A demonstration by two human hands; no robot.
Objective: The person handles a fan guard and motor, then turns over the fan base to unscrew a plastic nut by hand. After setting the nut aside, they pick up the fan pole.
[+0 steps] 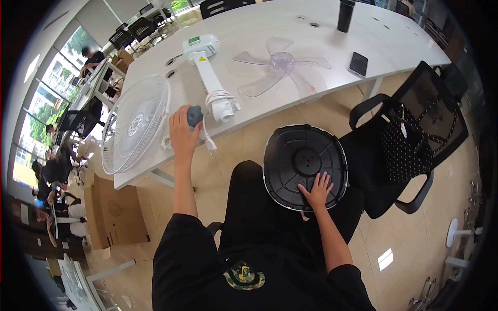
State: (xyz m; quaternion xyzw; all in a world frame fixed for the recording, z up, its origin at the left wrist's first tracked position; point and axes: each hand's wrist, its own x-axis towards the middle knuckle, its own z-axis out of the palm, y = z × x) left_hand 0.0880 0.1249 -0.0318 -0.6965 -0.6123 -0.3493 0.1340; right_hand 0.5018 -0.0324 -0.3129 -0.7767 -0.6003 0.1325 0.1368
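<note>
My left hand (182, 129) is closed around a dark grey knob (194, 116) at the near edge of the table. My right hand (317, 193) lies with spread fingers on the ribbed underside of a black fan base (282, 155), which rests on my lap. Just beyond my left hand lies the white fan body (208, 78), its power cord (220, 96) wound around the lower end and the plug (211, 144) hanging over the edge. Left of that hand are white wire fan grilles (136, 124). A clear fan blade (282, 62) lies farther right.
On the white table (249, 23) are a phone (358, 65) and a dark cup (345, 15). A black chair (371, 155) with a dotted bag (407, 145) stands at my right. An open cardboard box (116, 212) is on the floor at left. Several people sit or stand at tables farther left.
</note>
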